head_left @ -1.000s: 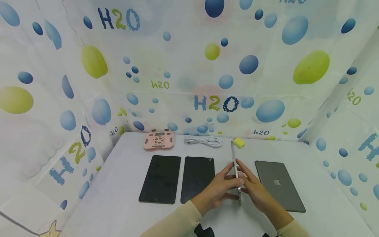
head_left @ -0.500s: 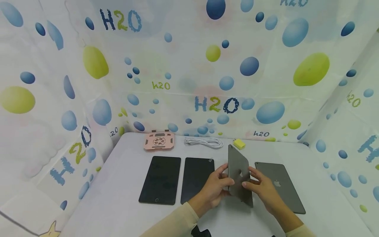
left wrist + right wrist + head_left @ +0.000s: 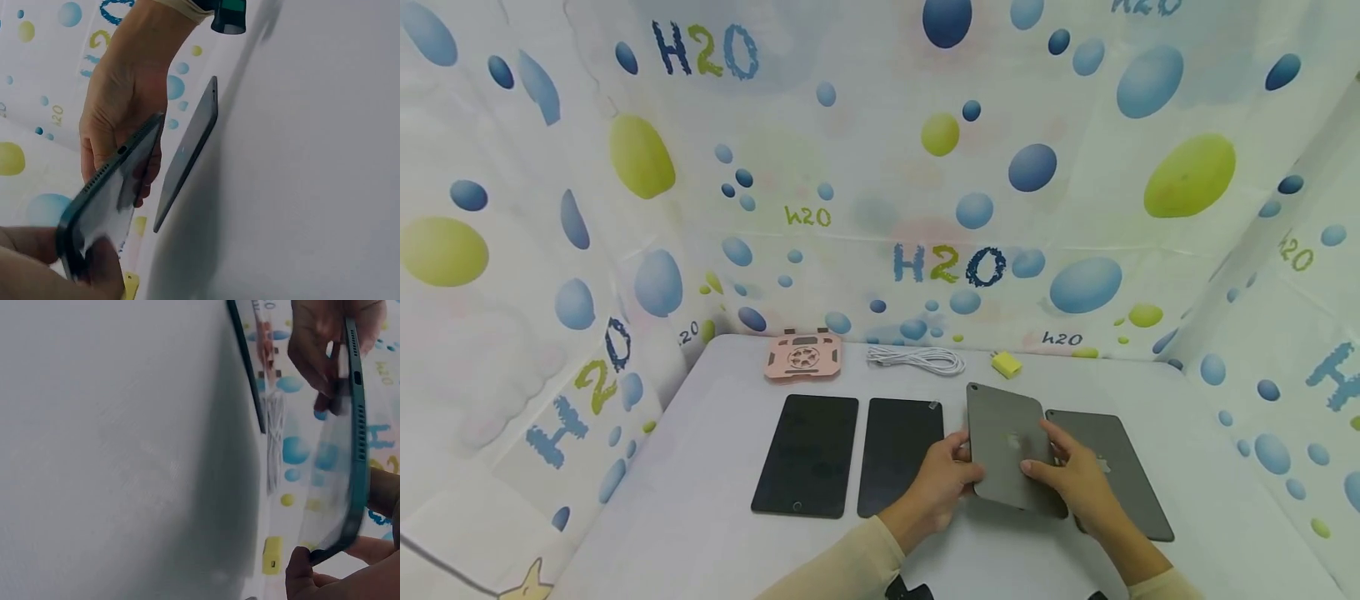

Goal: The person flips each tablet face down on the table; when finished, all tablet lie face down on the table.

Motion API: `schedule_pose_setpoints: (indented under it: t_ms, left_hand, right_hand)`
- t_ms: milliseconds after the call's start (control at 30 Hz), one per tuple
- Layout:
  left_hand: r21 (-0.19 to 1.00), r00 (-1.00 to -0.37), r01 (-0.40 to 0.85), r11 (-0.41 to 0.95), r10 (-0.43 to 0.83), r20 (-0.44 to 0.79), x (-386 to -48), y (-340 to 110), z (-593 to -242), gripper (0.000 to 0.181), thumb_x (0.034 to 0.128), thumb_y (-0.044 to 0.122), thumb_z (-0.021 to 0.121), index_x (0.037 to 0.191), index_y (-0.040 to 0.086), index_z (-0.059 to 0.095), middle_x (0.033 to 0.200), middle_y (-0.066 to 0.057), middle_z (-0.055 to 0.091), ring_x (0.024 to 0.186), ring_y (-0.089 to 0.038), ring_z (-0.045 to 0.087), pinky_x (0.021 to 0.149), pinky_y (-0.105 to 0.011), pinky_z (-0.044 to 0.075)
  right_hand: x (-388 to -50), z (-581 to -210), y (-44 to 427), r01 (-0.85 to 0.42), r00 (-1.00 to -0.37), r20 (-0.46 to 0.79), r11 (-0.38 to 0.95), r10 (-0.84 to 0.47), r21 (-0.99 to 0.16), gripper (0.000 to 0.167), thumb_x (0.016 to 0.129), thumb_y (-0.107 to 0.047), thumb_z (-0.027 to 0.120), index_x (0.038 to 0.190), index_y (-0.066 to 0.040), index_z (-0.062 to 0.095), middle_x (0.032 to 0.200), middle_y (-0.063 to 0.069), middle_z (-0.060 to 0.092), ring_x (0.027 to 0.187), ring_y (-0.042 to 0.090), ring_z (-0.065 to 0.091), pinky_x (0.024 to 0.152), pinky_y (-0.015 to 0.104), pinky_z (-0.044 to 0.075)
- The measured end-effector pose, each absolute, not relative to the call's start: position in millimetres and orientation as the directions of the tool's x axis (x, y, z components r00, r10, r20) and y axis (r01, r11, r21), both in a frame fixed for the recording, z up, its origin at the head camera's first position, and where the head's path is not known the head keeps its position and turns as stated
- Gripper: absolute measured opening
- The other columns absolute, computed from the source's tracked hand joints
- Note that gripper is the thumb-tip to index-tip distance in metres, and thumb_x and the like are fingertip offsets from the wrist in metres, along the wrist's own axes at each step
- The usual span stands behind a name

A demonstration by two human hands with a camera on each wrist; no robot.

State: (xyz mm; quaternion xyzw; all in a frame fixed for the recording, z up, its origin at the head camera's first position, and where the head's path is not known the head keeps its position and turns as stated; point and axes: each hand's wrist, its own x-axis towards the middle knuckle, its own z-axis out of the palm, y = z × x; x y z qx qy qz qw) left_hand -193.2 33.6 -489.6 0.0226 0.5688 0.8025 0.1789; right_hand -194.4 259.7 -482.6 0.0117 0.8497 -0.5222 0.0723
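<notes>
Tablet turned back-up | left grip, right grip pinching it | port: wrist views only

The thin dark-grey rectangular tablet I hold has a smooth, matt, metal-looking back, while its screen, in the wrist views, is glossy and reflective. The flat grey logo-marked tablet at lower right shares that matt metal look, its logo shinier. Left of centre, the black tablet with a round button looks glassy-smooth. Above it, the pink slotted rectangular piece looks like plastic, as does the yellow blocky charger. My cream sleeve is matt cloth.
</notes>
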Motion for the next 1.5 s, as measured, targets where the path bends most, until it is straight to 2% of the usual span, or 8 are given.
schedule_pose_setpoints:
  t_ms: [200,467,567,700,800,967,1233,1500]
  left_hand:
    - [0.964,-0.958,-0.231,-0.133,0.206,-0.201,-191,38,-493,0.061,0.0813,-0.014,0.066,0.140,-0.008,0.052,0.103,-0.012,0.064,0.095,-0.017,0.065,0.086,-0.032,0.055]
    - [0.969,-0.955,-0.243,-0.043,0.188,-0.231,-193,39,-496,0.050,0.0834,-0.015,0.062,0.133,-0.010,0.056,0.115,-0.014,0.065,0.113,-0.024,0.064,0.098,-0.040,0.052]
    - [0.969,-0.952,-0.248,-0.018,0.189,-0.240,-193,40,-495,0.051,0.0841,-0.012,0.061,0.135,-0.012,0.055,0.123,-0.017,0.062,0.124,-0.030,0.057,0.106,-0.046,0.047]
    - [0.966,-0.946,-0.259,0.011,0.196,-0.257,-191,42,-491,0.056,0.0881,-0.003,0.062,0.142,-0.012,0.048,0.145,-0.026,0.050,0.142,-0.041,0.041,0.116,-0.056,0.035]
    - [0.961,-0.940,-0.277,0.015,0.204,-0.274,-188,43,-487,0.060,0.0912,0.005,0.063,0.146,-0.011,0.044,0.153,-0.031,0.040,0.146,-0.048,0.032,0.116,-0.063,0.028]
    - [0.953,-0.931,-0.302,0.002,0.216,-0.296,-186,44,-480,0.067,0.0907,0.013,0.064,0.151,-0.006,0.041,0.155,-0.033,0.036,0.145,-0.051,0.031,0.115,-0.069,0.025]
    - [0.956,-0.928,-0.292,0.008,0.239,-0.285,-185,46,-480,0.073,0.0875,0.012,0.065,0.155,0.002,0.038,0.156,-0.031,0.036,0.146,-0.048,0.033,0.116,-0.066,0.026]
    - [0.956,-0.927,-0.292,0.010,0.244,-0.285,-182,45,-482,0.074,0.0860,0.013,0.065,0.155,0.005,0.039,0.157,-0.031,0.035,0.147,-0.049,0.029,0.115,-0.069,0.025]
  right_hand:
    - [-199,-490,261,0.072,-0.993,-0.111,0.554,-0.039,-0.830,0.088,0.087,-0.029,0.082,0.156,-0.001,0.035,0.158,0.034,0.032,0.143,0.054,0.033,0.111,0.063,0.037]
    - [-205,-497,259,-0.005,-0.997,-0.048,0.674,-0.060,-0.738,0.080,0.088,-0.028,0.080,0.153,0.000,0.042,0.149,0.035,0.045,0.135,0.053,0.045,0.105,0.064,0.043]
    - [-207,-498,260,-0.010,-0.997,-0.047,0.703,-0.062,-0.711,0.080,0.089,-0.028,0.080,0.152,0.001,0.042,0.146,0.036,0.047,0.133,0.053,0.047,0.103,0.064,0.044]
    - [-207,-500,261,-0.011,-0.997,-0.051,0.719,-0.064,-0.695,0.079,0.089,-0.026,0.080,0.152,0.004,0.041,0.145,0.038,0.046,0.133,0.055,0.046,0.103,0.065,0.043]
    - [-207,-500,261,-0.019,-0.996,-0.048,0.726,-0.072,-0.687,0.078,0.090,-0.023,0.079,0.151,0.005,0.040,0.147,0.037,0.044,0.136,0.055,0.043,0.106,0.066,0.040]
    - [-208,-497,259,-0.008,-0.995,-0.066,0.747,-0.069,-0.664,0.078,0.090,-0.021,0.077,0.153,0.005,0.038,0.151,0.037,0.040,0.139,0.056,0.037,0.107,0.069,0.036]
    - [-206,-493,259,0.063,-0.988,-0.145,0.723,-0.051,-0.688,0.078,0.094,-0.027,0.071,0.154,0.004,0.034,0.155,0.038,0.032,0.142,0.058,0.029,0.110,0.071,0.030]
    - [-203,-500,258,0.053,-0.988,-0.140,0.705,-0.065,-0.707,0.076,0.093,-0.024,0.071,0.153,0.007,0.035,0.151,0.038,0.038,0.139,0.056,0.037,0.106,0.068,0.039]
